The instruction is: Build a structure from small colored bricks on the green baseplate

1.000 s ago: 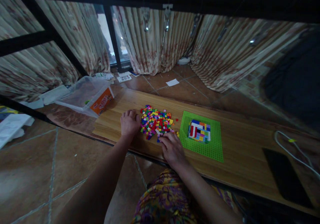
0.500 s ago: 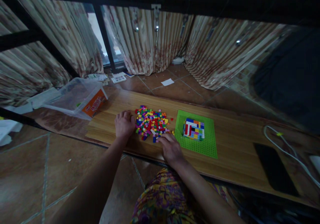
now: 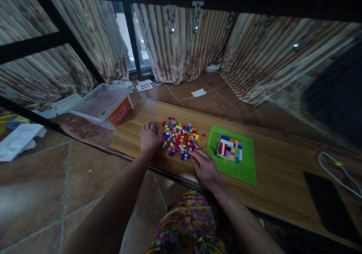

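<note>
A heap of small coloured bricks [image 3: 180, 134] lies on a low wooden board [image 3: 277, 171]. My left hand [image 3: 150, 136] rests knuckles-up against the heap's left edge, fingers curled loosely. My right hand [image 3: 204, 163] lies at the heap's near right corner, fingers stretched toward the bricks, fingertips touching them. To the right sits a green baseplate [image 3: 240, 167] carrying a small multicoloured brick block [image 3: 229, 148].
A tipped clear plastic tub [image 3: 102, 105] with an orange label lies left of the board. A black phone [image 3: 330, 207] and a white cable [image 3: 339, 174] are at the right end. Papers litter the tiled floor [image 3: 42, 178]; curtains hang behind.
The camera view shifted a little. Both hands stay at the brick heap; my right hand's fingers have reached slightly further into its near edge.
</note>
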Demonstrator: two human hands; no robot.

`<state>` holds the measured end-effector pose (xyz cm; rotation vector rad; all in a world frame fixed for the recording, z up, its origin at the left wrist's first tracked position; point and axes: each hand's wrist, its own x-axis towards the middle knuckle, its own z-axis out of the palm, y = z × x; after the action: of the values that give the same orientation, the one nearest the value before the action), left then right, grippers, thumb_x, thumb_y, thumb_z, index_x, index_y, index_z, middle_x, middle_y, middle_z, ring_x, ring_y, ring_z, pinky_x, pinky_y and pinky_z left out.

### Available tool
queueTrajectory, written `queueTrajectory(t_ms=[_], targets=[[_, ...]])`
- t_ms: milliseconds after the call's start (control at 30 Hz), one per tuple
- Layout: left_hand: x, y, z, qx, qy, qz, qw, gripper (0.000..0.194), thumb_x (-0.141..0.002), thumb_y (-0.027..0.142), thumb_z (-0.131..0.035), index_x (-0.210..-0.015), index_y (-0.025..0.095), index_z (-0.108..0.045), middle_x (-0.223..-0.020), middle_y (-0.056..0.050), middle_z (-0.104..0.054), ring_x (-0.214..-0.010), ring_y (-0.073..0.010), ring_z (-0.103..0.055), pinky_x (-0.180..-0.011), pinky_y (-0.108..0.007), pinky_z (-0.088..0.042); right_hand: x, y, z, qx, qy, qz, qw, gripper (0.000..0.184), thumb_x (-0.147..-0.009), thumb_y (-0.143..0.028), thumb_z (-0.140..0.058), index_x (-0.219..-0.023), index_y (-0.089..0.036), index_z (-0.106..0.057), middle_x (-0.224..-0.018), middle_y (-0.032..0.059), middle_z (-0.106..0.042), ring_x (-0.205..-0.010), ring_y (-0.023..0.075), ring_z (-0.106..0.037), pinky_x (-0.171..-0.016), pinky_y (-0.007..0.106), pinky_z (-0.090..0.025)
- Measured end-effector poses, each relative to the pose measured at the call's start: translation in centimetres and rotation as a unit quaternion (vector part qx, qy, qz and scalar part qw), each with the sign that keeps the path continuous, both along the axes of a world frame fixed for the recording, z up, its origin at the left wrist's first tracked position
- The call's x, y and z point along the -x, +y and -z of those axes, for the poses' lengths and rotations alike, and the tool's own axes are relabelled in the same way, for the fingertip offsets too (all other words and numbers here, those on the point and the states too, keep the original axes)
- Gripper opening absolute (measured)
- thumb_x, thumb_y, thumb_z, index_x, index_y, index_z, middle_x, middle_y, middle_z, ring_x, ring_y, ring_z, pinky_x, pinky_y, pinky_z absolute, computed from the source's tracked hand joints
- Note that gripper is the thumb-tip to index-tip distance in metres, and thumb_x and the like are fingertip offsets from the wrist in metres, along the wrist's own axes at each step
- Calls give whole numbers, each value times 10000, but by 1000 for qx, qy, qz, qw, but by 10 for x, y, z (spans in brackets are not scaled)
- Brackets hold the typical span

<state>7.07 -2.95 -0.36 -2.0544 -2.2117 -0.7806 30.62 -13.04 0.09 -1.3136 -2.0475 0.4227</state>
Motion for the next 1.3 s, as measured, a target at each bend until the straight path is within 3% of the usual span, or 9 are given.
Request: queueTrajectory(t_ms=[200, 633, 1133, 1300], targets=[[-1, 0, -1, 0, 1, -2, 1000, 288, -870, 300, -457, -1063, 172, -628, -1114, -118, -634, -1049, -297, -536, -912, -425, -416, -7, -3, 0, -23, -9, 50, 998, 254, -919, -189, -475, -1061, -217, -684, -1086, 85, -634, -1051, 236, -568, -948, 411, -477], [2, 2, 0, -4, 12, 1, 1000, 297, -860, 300, -461, -1057, 163, -635, -1105, -125, -639, -1036, -303, -541, -896, -428, -425, 8, -4, -6, -18, -77, 68, 995, 143, -901, -210, -563, -821, -221, -681, -970, 51, -626, -941, 219, -516, -862, 364, -429], [3, 4, 1, -17, 12, 11, 1000, 276, -843, 301, -470, -1014, 163, -638, -1062, -129, -638, -1005, -303, -546, -883, -432, -423, 8, -10, -5, -24, -83, 95, 992, 167, -911, -186, -532, -810, -208, -663, -780, 24, -630, -818, 198, -519, -783, 319, -383], [2, 3, 0, -10, 14, 5, 1000, 280, -855, 297, -462, -1036, 164, -629, -1084, -130, -635, -1020, -300, -541, -891, -432, -423, 7, -9, 1, -21, -91, 90, 992, 144, -903, -190, -549, -836, -219, -673, -820, 21, -656, -830, 204, -526, -793, 331, -381]])
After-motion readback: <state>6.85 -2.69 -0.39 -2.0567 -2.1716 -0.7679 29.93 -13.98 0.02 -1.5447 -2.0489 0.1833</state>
